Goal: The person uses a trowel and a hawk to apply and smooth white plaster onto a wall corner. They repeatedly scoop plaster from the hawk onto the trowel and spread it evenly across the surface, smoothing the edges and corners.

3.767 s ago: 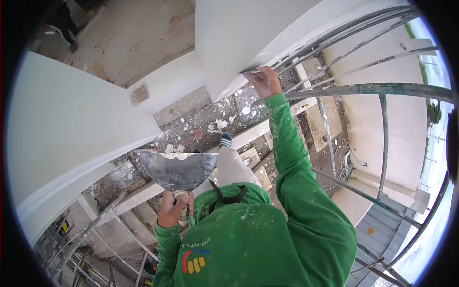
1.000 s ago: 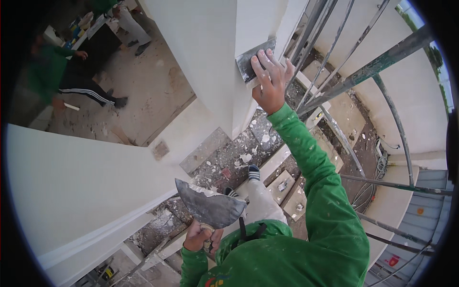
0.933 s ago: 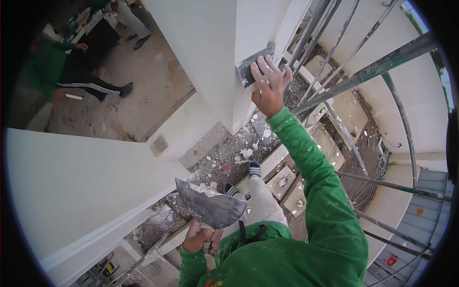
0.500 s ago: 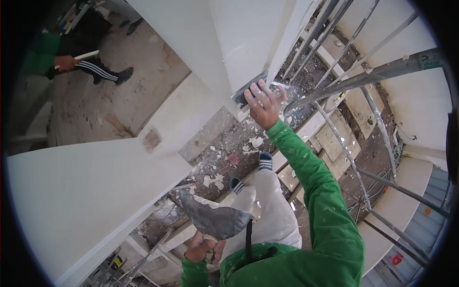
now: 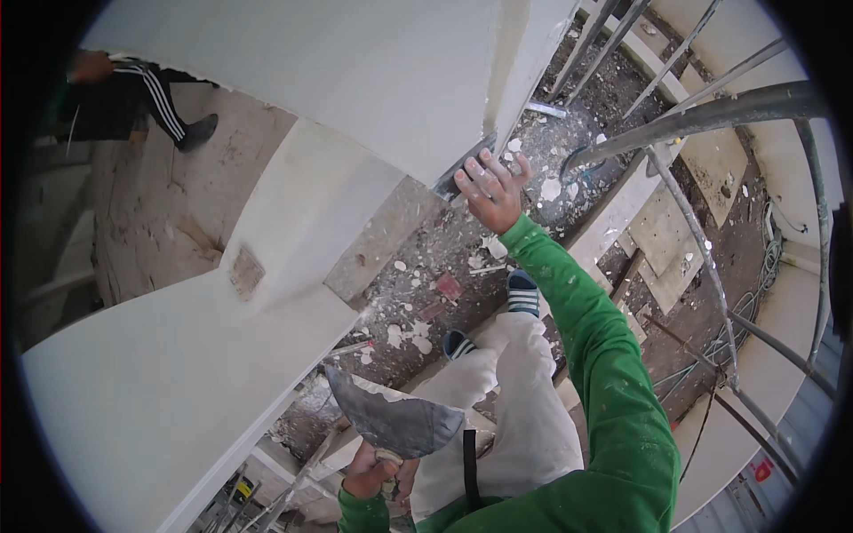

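My left hand (image 5: pixel 366 475) is closed around the handle of a wide putty knife (image 5: pixel 400 422). Its broad grey blade points up and away from me, with pale plaster along one edge. Ahead of me, my right hand (image 5: pixel 493 193) grips a dark, flat smoothing blade (image 5: pixel 451 181), fingers laid over its back. That blade rests against the lower part of the white wall (image 5: pixel 391 80), close to its corner edge. A beige strip of plaster runs down the wall near that corner. The thumb side of the right hand's grip is hidden.
Scaffold poles (image 5: pixel 711 111) stand at the right. Plaster flakes (image 5: pixel 409 338) and a reddish fragment (image 5: pixel 449 286) litter the floor by my sandals (image 5: pixel 522 293). A low white wall (image 5: pixel 169 373) curves along the left. Beyond it is another person's striped trouser leg (image 5: pixel 160 102).
The right hand and smoothing blade have moved down the wall toward its foot. My view has shifted. The left hand still holds the putty knife in much the same place.
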